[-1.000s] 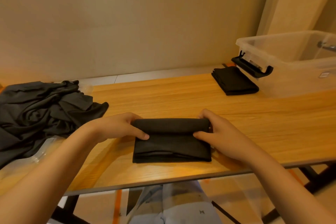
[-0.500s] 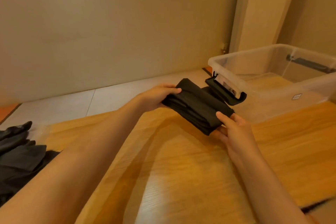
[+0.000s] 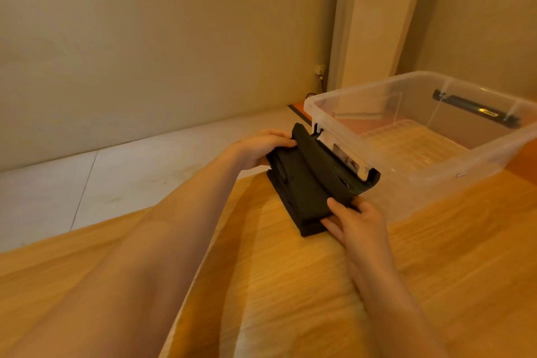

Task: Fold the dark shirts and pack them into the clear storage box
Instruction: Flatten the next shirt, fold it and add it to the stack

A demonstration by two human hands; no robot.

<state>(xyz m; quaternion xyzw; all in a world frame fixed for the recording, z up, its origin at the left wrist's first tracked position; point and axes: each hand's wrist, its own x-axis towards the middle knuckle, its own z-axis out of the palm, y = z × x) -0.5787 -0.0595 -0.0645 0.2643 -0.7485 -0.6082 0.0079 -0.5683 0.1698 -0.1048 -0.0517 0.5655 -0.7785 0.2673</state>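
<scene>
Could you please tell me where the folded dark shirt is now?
Head view, centre: folded dark shirt held between left hand and right hand, left of the clear plastic storage box.
</scene>
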